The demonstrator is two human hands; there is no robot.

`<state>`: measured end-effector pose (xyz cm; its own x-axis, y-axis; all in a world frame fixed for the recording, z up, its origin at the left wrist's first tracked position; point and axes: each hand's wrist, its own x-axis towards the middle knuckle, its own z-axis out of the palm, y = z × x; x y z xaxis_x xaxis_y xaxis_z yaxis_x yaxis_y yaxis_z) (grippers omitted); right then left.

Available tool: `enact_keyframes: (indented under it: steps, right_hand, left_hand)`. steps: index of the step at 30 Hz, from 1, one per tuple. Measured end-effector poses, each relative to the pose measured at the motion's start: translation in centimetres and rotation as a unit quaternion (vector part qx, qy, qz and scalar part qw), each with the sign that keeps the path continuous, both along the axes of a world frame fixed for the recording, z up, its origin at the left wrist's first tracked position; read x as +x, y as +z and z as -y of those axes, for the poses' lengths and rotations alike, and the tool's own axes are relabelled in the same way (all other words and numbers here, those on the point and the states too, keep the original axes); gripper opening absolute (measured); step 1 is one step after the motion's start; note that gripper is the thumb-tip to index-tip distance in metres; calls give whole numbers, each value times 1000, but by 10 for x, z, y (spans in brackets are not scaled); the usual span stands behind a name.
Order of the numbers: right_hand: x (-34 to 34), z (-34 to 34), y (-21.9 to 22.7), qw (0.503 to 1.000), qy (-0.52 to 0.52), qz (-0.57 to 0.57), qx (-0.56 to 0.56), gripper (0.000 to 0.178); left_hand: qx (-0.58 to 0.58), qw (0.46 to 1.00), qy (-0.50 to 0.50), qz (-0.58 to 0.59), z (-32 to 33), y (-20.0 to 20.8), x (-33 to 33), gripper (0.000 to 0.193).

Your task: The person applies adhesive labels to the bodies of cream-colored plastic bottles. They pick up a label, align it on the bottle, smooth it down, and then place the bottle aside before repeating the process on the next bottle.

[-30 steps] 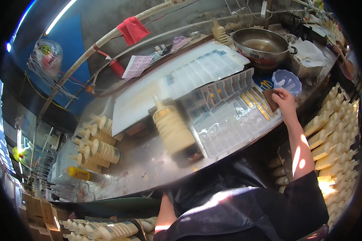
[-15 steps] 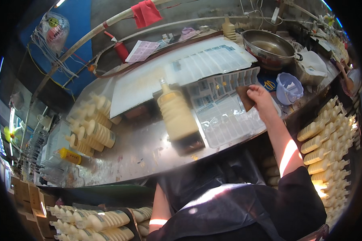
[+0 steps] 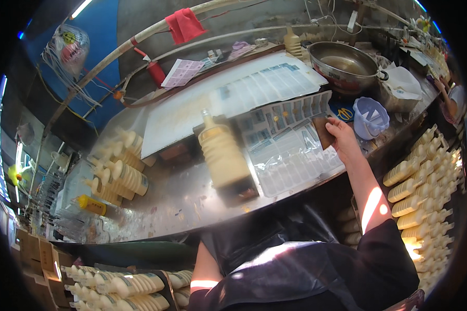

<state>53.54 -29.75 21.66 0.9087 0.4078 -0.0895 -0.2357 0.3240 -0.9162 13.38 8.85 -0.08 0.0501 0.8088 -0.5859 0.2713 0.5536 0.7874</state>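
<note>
My right hand [image 3: 343, 141] is closed round a thin, flat brown scraper-like piece [image 3: 323, 131], pinched by its edge. It hovers over the right side of a sheet of clear labels [image 3: 285, 163] spread on the bench. Left of that sheet, a large cream-coloured bottle [image 3: 223, 158] with a narrow clear tip lies tilted on a dark block [image 3: 241, 192], apart from both hands. Of my left arm only the forearm [image 3: 206, 267] shows, beside the dark apron; the hand itself is hidden.
More cream bottles [image 3: 127, 176] and a small yellow bottle [image 3: 92, 205] crowd the metal bench's left end. Behind the labels lies a white board [image 3: 192, 111]. A metal basin [image 3: 343, 65] and a lilac bucket [image 3: 371, 119] stand right. Bottles are stacked below [image 3: 135, 285] and at right [image 3: 415, 192].
My right hand has shifted slightly right and toward me, and the brown piece has turned a little in its grip. The bottle on the block has stayed put. The view has moved slightly.
</note>
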Motion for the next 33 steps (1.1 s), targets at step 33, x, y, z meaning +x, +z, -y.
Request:
enact_keyframes:
  steps: [33]
  right_hand:
    - [-173,-274,57,522,110,786,-311,23]
  left_hand:
    - [127,902,-368,-185,78,169,-72,32]
